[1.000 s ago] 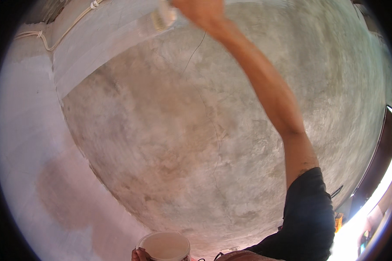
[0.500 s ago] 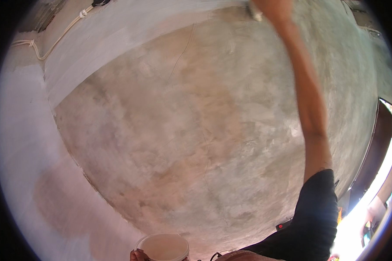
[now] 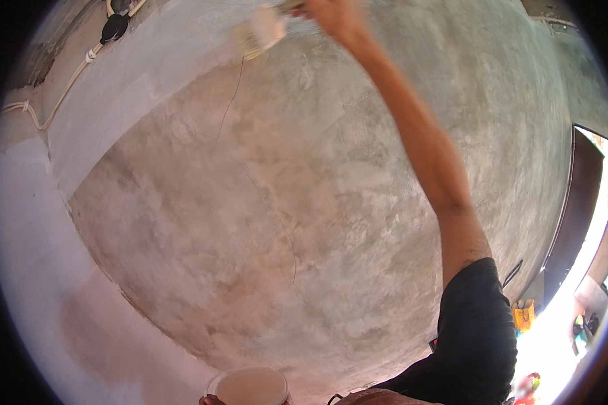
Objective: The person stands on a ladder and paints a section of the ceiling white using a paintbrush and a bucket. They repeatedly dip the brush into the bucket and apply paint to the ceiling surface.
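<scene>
My right hand (image 3: 336, 20) reaches up with the arm stretched out and is closed on the handle of a wide paintbrush (image 3: 267, 28). The pale bristles meet the wall (image 3: 250, 182) near its top, where a whitish painted band borders bare grey-brown plaster. Motion smears the brush a little. Low in the picture, the fingers of my left hand (image 3: 211, 400) grip the side of a round whitish bucket (image 3: 285, 390). Pale liquid seems to fill its inside; the rest of that hand is cut off by the lower edge.
A side wall (image 3: 30, 236) on the left has a pale, patchy coat. Cream cables (image 3: 67, 94) with a black fitting (image 3: 115, 28) run along the top left. At the right stands a dark door (image 3: 577, 189) beside a bright opening, with a yellow-orange bag (image 3: 523, 314) near it.
My right hand has swept leftward along the top of the wall, bringing the brush more into view. The view has shifted a little; my left hand stays at the bucket.
</scene>
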`<state>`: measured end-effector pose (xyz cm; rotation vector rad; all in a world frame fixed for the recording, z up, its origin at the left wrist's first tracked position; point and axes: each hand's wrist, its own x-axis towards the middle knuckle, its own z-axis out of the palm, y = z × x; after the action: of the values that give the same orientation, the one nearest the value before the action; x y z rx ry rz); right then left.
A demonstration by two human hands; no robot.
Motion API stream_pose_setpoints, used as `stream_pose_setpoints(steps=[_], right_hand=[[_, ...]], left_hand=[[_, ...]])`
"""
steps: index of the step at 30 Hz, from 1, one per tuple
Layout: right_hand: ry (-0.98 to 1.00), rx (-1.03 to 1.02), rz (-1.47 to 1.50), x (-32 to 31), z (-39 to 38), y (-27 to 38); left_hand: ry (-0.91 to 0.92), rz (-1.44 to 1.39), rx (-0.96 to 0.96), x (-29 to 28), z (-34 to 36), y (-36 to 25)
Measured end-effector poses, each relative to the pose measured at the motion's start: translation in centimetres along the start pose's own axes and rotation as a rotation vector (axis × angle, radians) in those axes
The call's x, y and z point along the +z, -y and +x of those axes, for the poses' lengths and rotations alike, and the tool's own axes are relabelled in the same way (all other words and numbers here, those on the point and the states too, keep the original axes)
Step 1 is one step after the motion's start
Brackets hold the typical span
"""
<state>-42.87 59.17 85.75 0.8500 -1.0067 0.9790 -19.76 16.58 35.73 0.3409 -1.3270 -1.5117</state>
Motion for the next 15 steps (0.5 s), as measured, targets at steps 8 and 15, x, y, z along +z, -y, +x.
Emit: stream_pose_setpoints(steps=[8,15], right_hand=[[-0.27,0.03,-0.869,-15.2,4.7,-2.8],[-0.189,-0.281,-1.164,-6.7,4.2,-4.0]], left_hand=[[0.011,-0.052,0.047,-0.7,-0.7,-0.5],[0.121,0.828,0.775,-9.2,-0.2,12.6]])
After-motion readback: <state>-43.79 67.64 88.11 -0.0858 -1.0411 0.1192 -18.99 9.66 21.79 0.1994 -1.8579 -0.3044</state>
